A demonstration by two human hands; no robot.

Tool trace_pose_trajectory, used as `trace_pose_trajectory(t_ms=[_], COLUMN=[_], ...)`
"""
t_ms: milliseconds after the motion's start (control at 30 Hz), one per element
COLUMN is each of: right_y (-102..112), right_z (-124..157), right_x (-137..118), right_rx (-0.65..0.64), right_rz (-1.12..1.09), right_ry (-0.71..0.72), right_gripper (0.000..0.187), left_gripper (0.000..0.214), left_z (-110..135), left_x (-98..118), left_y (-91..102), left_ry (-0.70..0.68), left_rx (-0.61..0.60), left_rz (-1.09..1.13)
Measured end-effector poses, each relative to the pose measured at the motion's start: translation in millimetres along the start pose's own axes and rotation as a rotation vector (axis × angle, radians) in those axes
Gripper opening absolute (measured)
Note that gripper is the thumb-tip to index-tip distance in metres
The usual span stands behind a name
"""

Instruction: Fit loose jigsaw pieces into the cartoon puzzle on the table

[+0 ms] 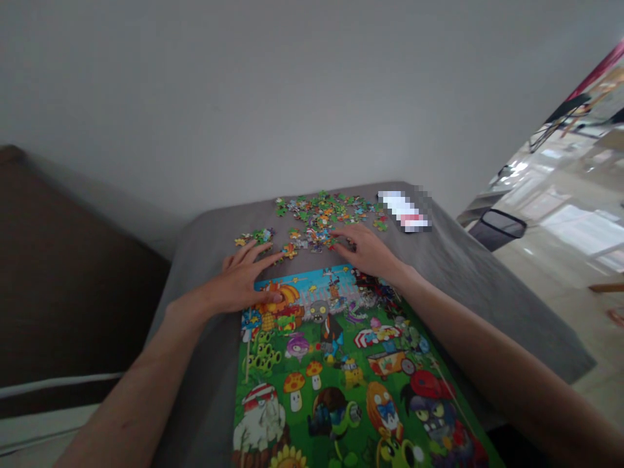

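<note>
A colourful cartoon picture board (324, 370) lies on the grey cloth in front of me. My left hand (248, 279) is spread at its upper left corner, thumb resting on the picture and fingers stretched toward a small group of jigsaw pieces (258, 235). Beyond the board's top edge, my right hand (363, 248) reaches in from the right. Its index finger and thumb are apart, with their tips at the near edge of the loose jigsaw pieces (319, 239). I see no piece clearly held in either hand.
A larger heap of jigsaw pieces (326, 208) lies near the wall (292, 97). To its right is a phone (403, 211) with a blurred screen. The grey cloth (487, 312) drapes over the table's right side. A brown panel (73, 260) stands at the left.
</note>
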State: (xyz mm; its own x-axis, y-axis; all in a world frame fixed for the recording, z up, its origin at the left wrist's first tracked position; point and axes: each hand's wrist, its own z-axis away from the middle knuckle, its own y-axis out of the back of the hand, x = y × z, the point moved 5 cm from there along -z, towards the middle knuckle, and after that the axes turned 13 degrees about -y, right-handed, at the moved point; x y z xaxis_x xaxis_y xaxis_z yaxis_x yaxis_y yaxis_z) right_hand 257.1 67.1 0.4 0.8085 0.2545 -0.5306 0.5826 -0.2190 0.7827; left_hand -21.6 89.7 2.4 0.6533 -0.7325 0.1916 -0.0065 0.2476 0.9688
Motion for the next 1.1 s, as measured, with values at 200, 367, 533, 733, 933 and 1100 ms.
trace_pose_trajectory(t_ms=[200,367,533,733,933,1100], right_y=[-9.7,-26.2,-41.5,-53.5,-47.4,-40.5], right_z=[-33.4,-51.5,-64.8,-77.7,-77.1,-73.4], right_x=[-0.8,-16.3,-30.1,-34.6,-26.3,-17.7], right_rx=[-0.038,-0.099,-0.069,-0.147,-0.201,-0.193], right_rz=[0.119,0.251,0.413,0.314,0.174,0.050], right_ry=[-0.027,-0.011,-0.140,-0.233,-0.201,-0.205], right_gripper=[0.032,0.029,0.034,0.024,0.020,0.026], left_gripper=[0.096,0.096,0.097,0.097,0.096,0.097], left_z=[1.6,2.3,2.5,3.2,1.9,-1.8], left_x=[0.2,-0.7,0.9,3.8,1.5,-4.2], left_y=[-0.1,0.0,0.9,2.5,0.5,-1.8], left_ry=[0.001,-0.028,-0.010,-0.020,-0.007,0.001], left_rx=[-0.010,0.008,-0.004,-0.013,-0.027,-0.005], left_rz=[0.011,0.014,0.027,0.041,0.037,0.025])
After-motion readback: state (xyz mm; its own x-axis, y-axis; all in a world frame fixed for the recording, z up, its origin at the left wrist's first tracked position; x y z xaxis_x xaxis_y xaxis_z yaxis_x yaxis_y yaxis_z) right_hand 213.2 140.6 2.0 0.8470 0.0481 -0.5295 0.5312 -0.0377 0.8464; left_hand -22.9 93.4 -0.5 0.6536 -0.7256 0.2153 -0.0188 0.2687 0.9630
